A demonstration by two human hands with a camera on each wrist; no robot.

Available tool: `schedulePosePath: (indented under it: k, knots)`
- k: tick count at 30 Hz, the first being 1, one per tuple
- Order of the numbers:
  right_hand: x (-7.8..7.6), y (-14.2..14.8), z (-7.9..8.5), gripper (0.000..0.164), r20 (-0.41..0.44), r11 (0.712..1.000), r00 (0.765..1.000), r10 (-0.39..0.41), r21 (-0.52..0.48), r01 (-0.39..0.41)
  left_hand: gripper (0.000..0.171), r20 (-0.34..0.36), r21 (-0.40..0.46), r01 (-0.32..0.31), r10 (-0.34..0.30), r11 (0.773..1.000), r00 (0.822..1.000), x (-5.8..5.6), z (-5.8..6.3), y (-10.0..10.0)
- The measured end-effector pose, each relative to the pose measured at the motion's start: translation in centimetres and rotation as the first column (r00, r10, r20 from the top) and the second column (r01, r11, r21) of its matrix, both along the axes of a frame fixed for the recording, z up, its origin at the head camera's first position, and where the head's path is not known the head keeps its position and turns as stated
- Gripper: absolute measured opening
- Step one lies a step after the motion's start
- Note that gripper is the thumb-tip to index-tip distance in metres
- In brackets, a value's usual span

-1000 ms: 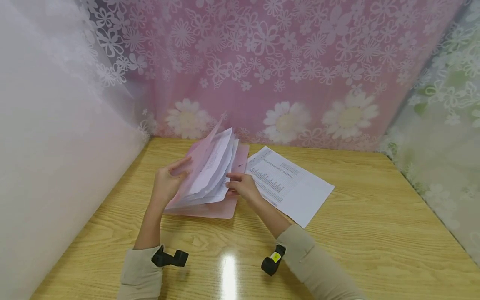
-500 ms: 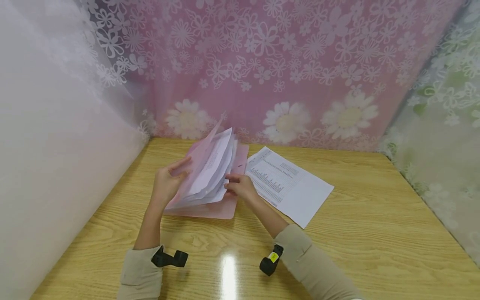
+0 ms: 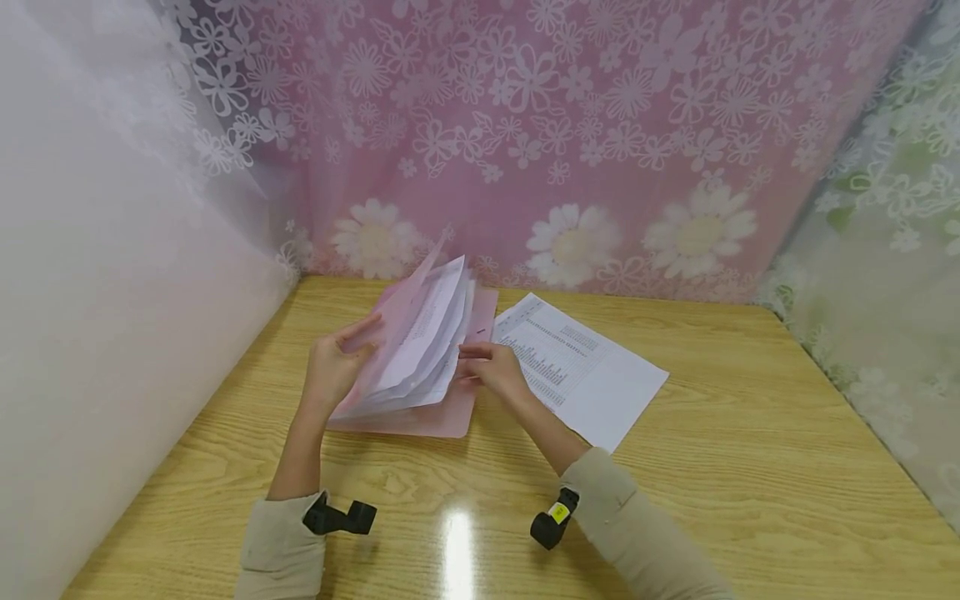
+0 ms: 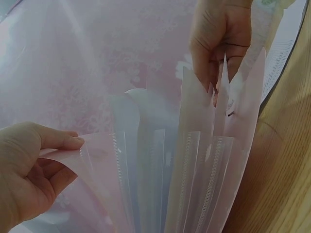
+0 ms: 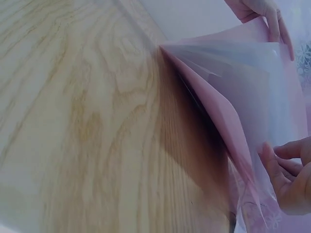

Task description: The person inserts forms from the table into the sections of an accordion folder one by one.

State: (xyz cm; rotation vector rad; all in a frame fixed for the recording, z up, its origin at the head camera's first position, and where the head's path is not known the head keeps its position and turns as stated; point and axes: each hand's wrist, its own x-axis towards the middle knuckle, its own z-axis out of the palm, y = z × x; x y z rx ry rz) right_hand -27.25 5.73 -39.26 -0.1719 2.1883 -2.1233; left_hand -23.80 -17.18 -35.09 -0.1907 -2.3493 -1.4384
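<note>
A pink display book (image 3: pixel 450 421) stands fanned open on the table, its clear plastic sleeves (image 3: pixel 427 350) holding white printed sheets. My left hand (image 3: pixel 335 364) pinches the raised front cover (image 4: pixel 92 150) between thumb and fingers. At the free edge of the sleeves is my right hand (image 3: pixel 498 371), thumb and fingertips pinching a sleeve near the back cover. From the left wrist view, this right hand (image 4: pixel 221 41) reaches in among the upper sleeve corners. The right wrist view has its thumb and curled fingers (image 5: pixel 286 167) against the sleeve edge.
A loose printed sheet (image 3: pixel 592 367) lies to the right of the display book, partly behind my right forearm. The wooden table (image 3: pixel 735 467) meets a pink flowered curtain (image 3: pixel 480 125) at the back. A pale wall stands left, a flowered curtain right.
My right hand shifts slightly left, then back right along the sleeve edge, its fingers moving among the sleeves. The left hand keeps the cover raised in the same place.
</note>
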Motion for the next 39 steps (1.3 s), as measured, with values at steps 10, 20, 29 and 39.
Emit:
schedulePosePath:
  k: [10, 20, 29, 39]
  knots:
    - [-1.2, 5.3, 0.9, 0.029, -0.037, 0.999, 0.999, -0.015, 0.046, 0.017, 0.036, -0.005, -0.018, -0.012, 0.012, 1.000, 1.000, 0.2, 0.1, -0.1]
    - [-2.0, 11.7, 1.0, 0.032, -0.031, 0.982, 0.999, -0.045, 0.181, 0.050, 0.036, -0.025, -0.006, 0.003, -0.003, 1.000, 1.000, 0.4, 0.1, -0.2]
    - [-2.0, 17.6, 0.9, 0.037, -0.089, 0.952, 0.991, -0.097, 0.282, 0.118, 0.036, 0.006, 0.006, -0.006, 0.006, 1.000, 1.000, 0.3, 0.1, -0.2]
    - [-2.4, 22.9, -1.2, 0.040, -0.215, 0.805, 0.969, -0.126, 0.548, 0.226, 0.037, 0.004, -0.005, -0.012, 0.012, 1.000, 1.000, 0.2, 0.1, -0.2]
